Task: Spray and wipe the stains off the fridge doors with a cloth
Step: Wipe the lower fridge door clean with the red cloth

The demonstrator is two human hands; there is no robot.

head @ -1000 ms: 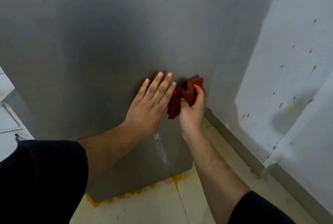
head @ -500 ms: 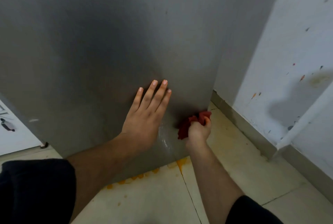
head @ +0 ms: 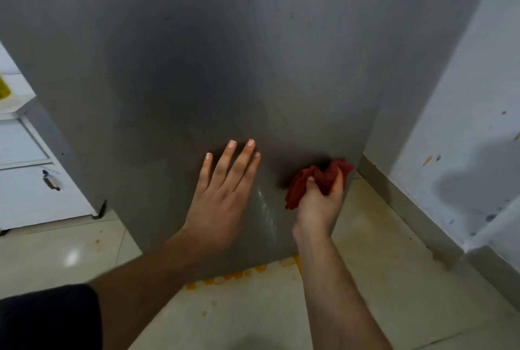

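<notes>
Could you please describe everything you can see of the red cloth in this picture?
The cloth is dark red, soft-looking fabric, crumpled into a bunch with no pattern that I can see. The right hand holds it in a closed grip, fingers wrapped over its middle, so part of it is hidden. One end pokes out above the fingers, another hangs loose to the left. It is pressed against the grey fridge door, low down near the door's right edge, just above the floor.
</notes>
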